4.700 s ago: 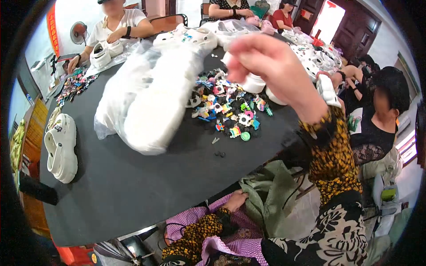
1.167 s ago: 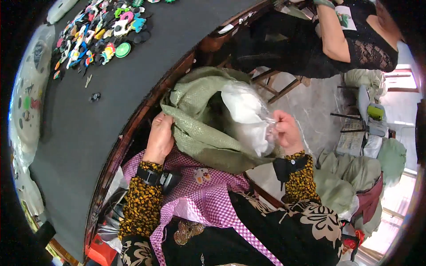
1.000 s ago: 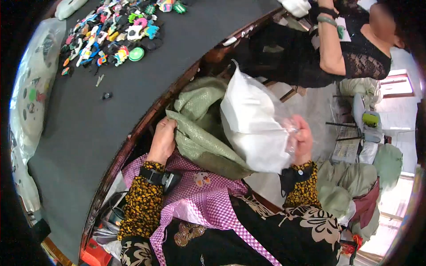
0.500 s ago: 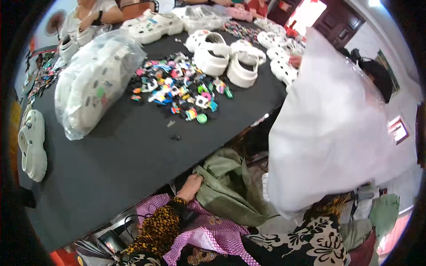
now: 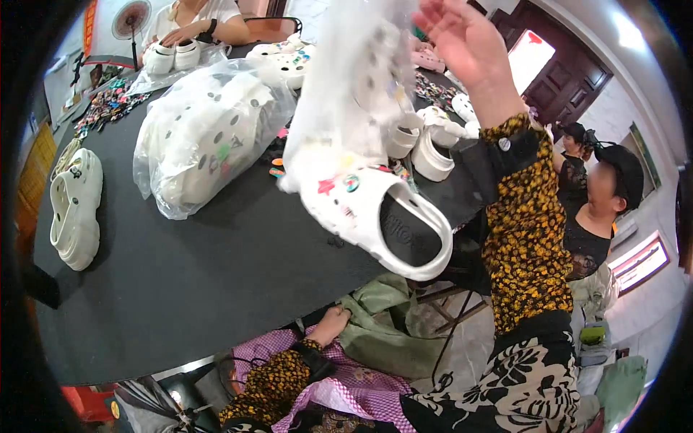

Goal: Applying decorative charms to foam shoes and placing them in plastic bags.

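My left hand (image 5: pixel 330 325) is closed on the edge of a green woven sack (image 5: pixel 386 328) beside the table's near edge. Raised at the upper middle, my right hand (image 5: pixel 465 47) shows its palm, with its fingers stretched and apart. Next to those fingers is a clear plastic bag (image 5: pixel 339 101) with white clogs inside. From the bag's lower end sticks a white clog (image 5: pixel 346 209) with small charms, tilted heel toward me over the dark table. Whether the clog touches the table, I cannot tell. The bag hides most of the charm pile behind it.
Another bagged pair of white clogs (image 5: pixel 209 144) lies on the dark table (image 5: pixel 195 289). A single white clog (image 5: pixel 77 209) stands at the left. Further charms (image 5: pixel 108 105) lie at the far left. Co-workers sit across the table and at the right (image 5: pixel 603 195).
My right hand has come into view, raised. The big white plastic bag at the right has swung left over the table, and a clog now shows at its end. My left hand still grips the sack.
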Motion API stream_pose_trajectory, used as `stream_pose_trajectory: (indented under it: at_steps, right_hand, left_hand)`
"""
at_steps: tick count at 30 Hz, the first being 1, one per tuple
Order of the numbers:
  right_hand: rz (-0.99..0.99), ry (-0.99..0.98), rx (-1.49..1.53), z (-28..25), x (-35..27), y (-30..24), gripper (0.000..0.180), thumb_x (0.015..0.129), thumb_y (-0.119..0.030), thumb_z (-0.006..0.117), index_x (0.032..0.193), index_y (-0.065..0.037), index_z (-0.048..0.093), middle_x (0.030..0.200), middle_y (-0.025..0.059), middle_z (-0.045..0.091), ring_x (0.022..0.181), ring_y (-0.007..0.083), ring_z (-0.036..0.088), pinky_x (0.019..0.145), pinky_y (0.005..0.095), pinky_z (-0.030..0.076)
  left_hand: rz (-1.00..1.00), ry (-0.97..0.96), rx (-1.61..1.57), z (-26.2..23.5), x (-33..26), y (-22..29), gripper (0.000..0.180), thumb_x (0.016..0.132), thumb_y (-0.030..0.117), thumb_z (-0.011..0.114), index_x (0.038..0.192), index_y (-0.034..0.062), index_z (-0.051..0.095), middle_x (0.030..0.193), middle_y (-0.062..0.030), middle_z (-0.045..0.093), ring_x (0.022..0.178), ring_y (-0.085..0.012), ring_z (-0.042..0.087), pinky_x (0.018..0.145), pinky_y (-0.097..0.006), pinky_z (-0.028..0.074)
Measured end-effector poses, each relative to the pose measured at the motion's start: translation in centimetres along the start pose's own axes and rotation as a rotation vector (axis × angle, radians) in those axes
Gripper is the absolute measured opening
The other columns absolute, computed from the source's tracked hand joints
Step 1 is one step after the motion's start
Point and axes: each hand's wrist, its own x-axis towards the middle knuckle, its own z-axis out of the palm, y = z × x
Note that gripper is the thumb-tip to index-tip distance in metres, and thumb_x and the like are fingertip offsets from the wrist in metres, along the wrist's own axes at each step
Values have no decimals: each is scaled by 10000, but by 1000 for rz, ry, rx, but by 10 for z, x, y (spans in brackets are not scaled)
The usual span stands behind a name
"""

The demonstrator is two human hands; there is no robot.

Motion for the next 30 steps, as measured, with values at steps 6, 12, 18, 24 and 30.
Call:
stream_pose_trajectory:
  at_steps: [6,12,18,24,30]
  right_hand:
    - [66,-240,-454,-64,-89,15,290,902,-114,558,1155,27,570,1007,112,631,917,205,623,794,333,520]
    - [-77,-463,-1237,-97,-182,33,464,811,-179,720,1205,2,554,1104,130,628,1104,265,575,939,345,448]
    - [-173,-596,-1445,-101,-193,39,422,771,-194,725,1125,-7,594,1093,127,622,1082,289,562,946,367,391]
    - [-305,-610,-1449,-90,-186,38,195,779,-156,688,905,-27,615,863,79,609,897,271,573,826,380,388]
    - [-425,-469,-1414,-68,-170,43,136,804,-150,640,873,-36,611,863,113,619,895,302,584,807,411,408]
  left_hand:
    - [-39,-86,-59,2,4,-4,567,929,256,456,1314,-157,408,1322,-280,491,1224,-329,476,1022,-336,357]
    - [-89,-49,62,1,9,-4,570,933,250,446,1327,-159,394,1336,-283,481,1234,-328,471,1019,-328,359]
    - [-90,-8,32,5,27,-26,445,927,228,462,1183,-131,524,1108,-166,590,999,-222,523,895,-318,399]
    - [-13,-10,20,6,31,-42,317,940,187,430,1046,-80,562,953,-83,596,835,-177,525,771,-324,433]
    - [29,106,-10,5,-6,-9,323,911,219,471,934,-87,569,858,-91,573,803,-176,498,752,-327,422]
